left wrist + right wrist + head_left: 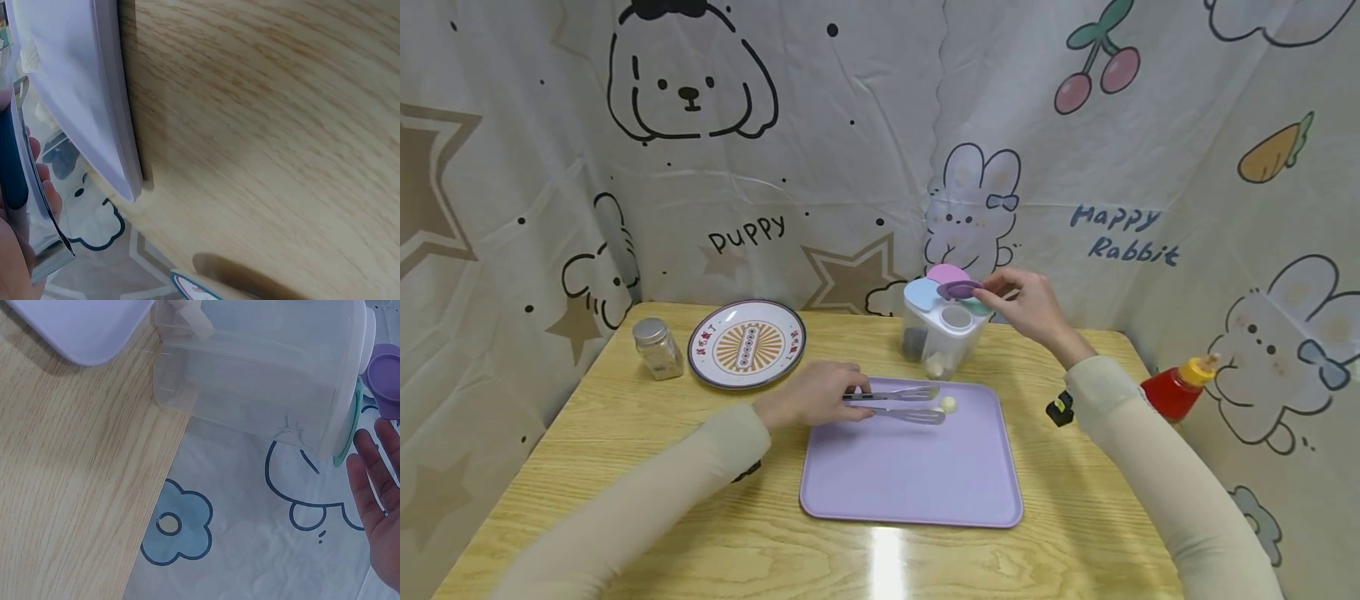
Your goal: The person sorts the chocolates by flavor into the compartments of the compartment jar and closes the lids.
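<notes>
My left hand point(820, 393) grips a pair of metal tongs point(902, 405) with slotted ends over the back of the purple tray point(917, 483). In the left wrist view the fingers are curled round the tongs' dark-covered arm point(11, 159). Small pale pieces like garlic cloves point(949, 404) lie on the tray near the tong tips. My right hand point(1030, 304) pinches the edge of a small purple lid point(958, 290), raised above the clear storage box point(945, 346). Below the lid is a round opening point(956, 316), with pale pieces inside that compartment.
Blue point(921, 293) and pink lids point(947, 272) cover other compartments; a green lid point(351, 422) is beside my right fingers. A patterned plate point(747, 343) and a glass jar point(658, 348) stand at the back left. A red squeeze bottle point(1176, 390) is at the right, beyond the right sleeve.
</notes>
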Demonstrator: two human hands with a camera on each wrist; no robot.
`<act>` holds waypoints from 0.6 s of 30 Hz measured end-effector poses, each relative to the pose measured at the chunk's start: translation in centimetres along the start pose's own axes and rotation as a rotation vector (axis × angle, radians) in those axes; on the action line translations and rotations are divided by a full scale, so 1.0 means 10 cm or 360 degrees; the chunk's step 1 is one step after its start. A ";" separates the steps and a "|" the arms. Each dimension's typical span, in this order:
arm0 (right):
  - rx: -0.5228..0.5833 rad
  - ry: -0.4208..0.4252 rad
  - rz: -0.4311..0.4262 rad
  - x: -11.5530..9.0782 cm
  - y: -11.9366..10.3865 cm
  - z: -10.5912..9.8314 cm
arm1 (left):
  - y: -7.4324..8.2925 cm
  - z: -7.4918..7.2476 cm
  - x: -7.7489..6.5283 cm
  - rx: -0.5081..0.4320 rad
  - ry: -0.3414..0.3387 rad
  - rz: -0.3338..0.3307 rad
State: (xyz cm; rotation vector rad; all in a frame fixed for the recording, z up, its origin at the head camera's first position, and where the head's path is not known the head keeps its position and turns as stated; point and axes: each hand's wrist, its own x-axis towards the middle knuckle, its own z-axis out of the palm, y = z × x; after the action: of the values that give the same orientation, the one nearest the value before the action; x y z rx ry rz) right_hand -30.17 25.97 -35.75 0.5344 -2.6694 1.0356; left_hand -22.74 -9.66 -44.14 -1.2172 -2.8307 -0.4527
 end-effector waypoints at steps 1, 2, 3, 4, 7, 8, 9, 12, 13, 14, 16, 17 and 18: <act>0.0004 -0.0004 0.0005 0.00 0.00 0.00 | 0.00 0.01 0.01 0.0000 -0.0003 0.0000; 0.0004 -0.0007 0.0009 0.00 0.00 0.00 | 0.00 0.02 0.02 0.0001 -0.0004 -0.0002; 0.0003 -0.0008 0.0012 0.00 -0.01 0.00 | -0.01 0.03 0.03 0.0003 -0.0004 -0.0002; 0.0003 -0.0009 0.0015 0.00 -0.01 0.00 | -0.01 0.04 0.04 0.0001 -0.0006 -0.0004; -0.0002 -0.0009 0.0021 0.00 -0.01 0.01 | 0.00 0.06 0.08 -0.0005 -0.0015 -0.0016; -0.0004 -0.0006 0.0024 0.00 -0.01 0.01 | 0.00 0.06 0.09 -0.0010 -0.0020 -0.0020; -0.0005 -0.0006 0.0027 0.00 -0.01 0.01 | 0.00 0.07 0.10 -0.0015 -0.0025 -0.0022; -0.0006 -0.0008 0.0030 0.00 0.00 0.01 | 0.02 0.08 0.13 -0.0038 -0.0048 -0.0025; -0.0005 -0.0008 0.0029 0.00 0.00 0.01 | 0.02 0.09 0.14 -0.0041 -0.0056 -0.0025; -0.0003 -0.0009 0.0027 0.00 0.00 0.01 | 0.03 0.10 0.15 -0.0040 -0.0062 -0.0024; 0.0000 -0.0012 0.0020 0.00 0.00 0.01 | 0.03 0.11 0.16 -0.0040 -0.0076 -0.0029; 0.0002 -0.0012 0.0016 0.00 0.00 0.01 | 0.04 0.12 0.17 -0.0040 -0.0079 -0.0031; 0.0001 -0.0011 0.0012 0.00 -0.01 0.00 | 0.04 0.12 0.17 -0.0038 -0.0082 -0.0034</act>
State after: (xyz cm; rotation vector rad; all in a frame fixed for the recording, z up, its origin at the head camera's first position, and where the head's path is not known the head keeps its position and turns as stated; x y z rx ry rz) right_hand -30.17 25.90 -35.74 0.5295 -2.6791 1.0385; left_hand -23.54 -7.87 -45.01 -1.2217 -2.8923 -0.4641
